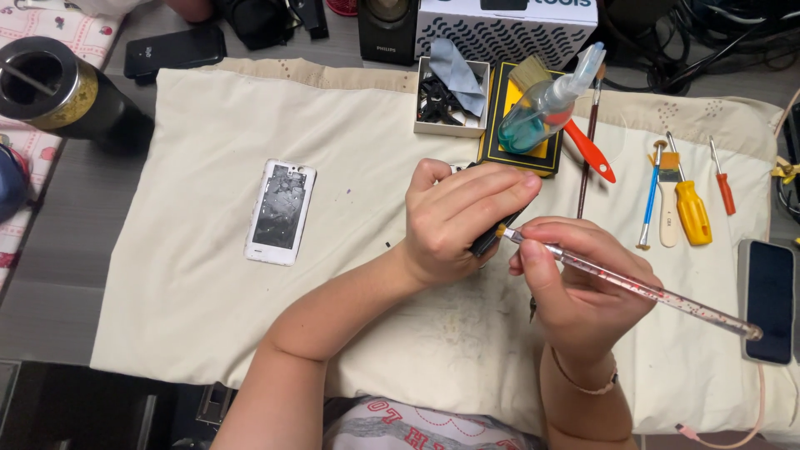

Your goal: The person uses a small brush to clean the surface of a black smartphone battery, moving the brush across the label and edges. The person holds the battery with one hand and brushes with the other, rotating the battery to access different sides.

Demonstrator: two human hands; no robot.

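Single view, worn on your head: looks steeply down, close over your left hand and right hand, across the cream cloth covering the desk.
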